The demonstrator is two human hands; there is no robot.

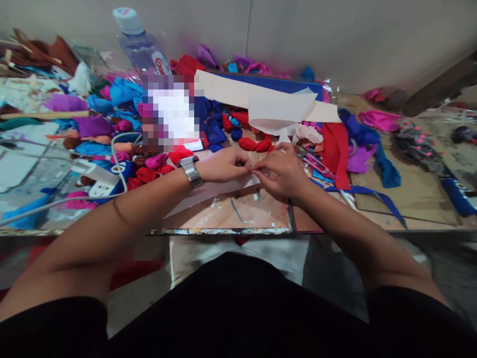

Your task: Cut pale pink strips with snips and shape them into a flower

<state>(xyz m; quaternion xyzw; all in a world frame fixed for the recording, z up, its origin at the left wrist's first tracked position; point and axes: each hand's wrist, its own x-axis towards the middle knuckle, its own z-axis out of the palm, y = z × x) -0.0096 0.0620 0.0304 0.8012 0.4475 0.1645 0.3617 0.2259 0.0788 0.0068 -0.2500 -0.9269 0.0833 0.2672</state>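
My left hand, with a metal watch at its wrist, is closed in a pinch above the table. My right hand meets it fingertip to fingertip, thumb and forefinger pressed together. Whatever lies between the fingertips is too small to make out. Beneath my hands a thin whitish sheet extends over the worktop. Just beyond them are red cloth bundles and a pale translucent sheet. Pink-handled scissors lie right of my right hand, near a red strip.
A clear bottle with a white cap stands at the back left, near a blurred-out bright patch. A white cable and power strip lie among colourful cloth pieces. Cardboard covers the right side. A wall closes the back.
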